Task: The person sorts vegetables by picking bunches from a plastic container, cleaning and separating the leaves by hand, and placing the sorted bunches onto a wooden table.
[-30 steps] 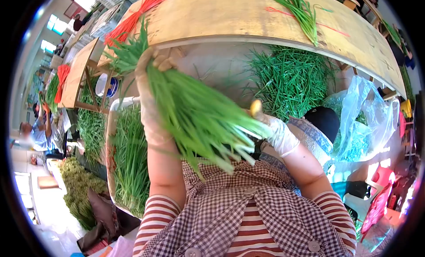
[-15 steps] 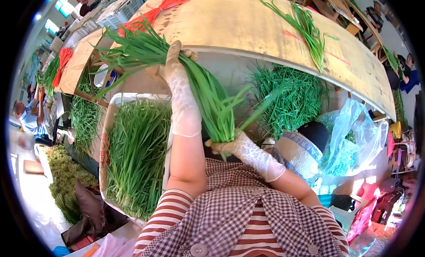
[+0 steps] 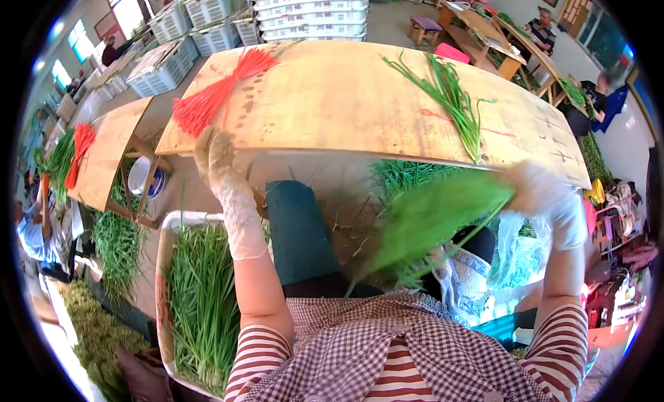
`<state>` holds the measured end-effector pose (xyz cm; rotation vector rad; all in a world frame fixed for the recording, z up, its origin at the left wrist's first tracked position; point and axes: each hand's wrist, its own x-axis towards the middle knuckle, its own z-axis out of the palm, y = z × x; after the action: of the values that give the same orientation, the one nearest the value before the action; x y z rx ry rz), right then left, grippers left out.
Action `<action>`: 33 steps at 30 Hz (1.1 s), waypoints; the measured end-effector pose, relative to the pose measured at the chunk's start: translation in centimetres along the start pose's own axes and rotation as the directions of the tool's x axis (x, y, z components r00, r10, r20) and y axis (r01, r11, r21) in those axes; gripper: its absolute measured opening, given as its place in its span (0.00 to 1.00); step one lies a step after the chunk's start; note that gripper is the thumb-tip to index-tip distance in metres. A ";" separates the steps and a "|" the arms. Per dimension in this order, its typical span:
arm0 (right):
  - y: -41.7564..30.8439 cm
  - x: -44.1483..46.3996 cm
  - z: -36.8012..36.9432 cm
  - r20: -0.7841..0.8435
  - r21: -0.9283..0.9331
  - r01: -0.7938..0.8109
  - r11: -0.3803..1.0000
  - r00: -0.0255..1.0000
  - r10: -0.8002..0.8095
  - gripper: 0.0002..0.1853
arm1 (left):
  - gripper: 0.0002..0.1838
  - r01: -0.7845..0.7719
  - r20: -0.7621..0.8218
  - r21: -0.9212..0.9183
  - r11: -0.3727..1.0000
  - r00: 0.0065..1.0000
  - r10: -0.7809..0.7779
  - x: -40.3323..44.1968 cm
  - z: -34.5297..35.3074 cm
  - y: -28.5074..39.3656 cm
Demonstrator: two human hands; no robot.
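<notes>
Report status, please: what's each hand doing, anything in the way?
Left hand looks empty, near red strands. Right hand grips long green leaves, motion-blurred. Possible clutter: green stalks lying on the table.

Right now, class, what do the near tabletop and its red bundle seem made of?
Tabletop: probably plywood, matt and unpainted, from its pale tan face and dark stains. Red bundle: likely plastic ties, bright finish, judging by its thin, even strands; perhaps string.
</notes>
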<state>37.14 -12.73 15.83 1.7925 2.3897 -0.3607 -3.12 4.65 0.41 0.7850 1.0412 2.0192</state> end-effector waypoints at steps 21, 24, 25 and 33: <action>-7.0 15.5 14.0 0.232 0.797 -0.207 -0.567 0.972 -0.029 0.40 | 0.21 0.883 0.459 -0.117 0.454 0.453 -0.764 -10.7 5.9 -5.8; -3.9 14.8 15.9 0.116 0.941 -0.056 -0.333 0.980 0.164 0.35 | 0.20 0.877 0.455 -0.180 0.446 0.476 -0.753 -11.3 6.3 -6.0; -4.9 13.8 14.1 0.151 0.978 -0.113 -0.174 0.963 0.223 0.32 | 0.19 0.868 0.454 -0.119 0.482 0.479 -0.751 -11.7 6.2 -6.4; -3.0 12.9 16.0 0.129 0.877 -0.162 -0.452 0.986 -0.102 0.19 | 0.18 0.892 0.664 0.087 0.443 0.279 -0.694 -13.1 7.6 -5.7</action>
<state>29.97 -5.85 -2.42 1.6453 1.2467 -3.4025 11.80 -0.46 -3.20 0.4912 0.4922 0.8322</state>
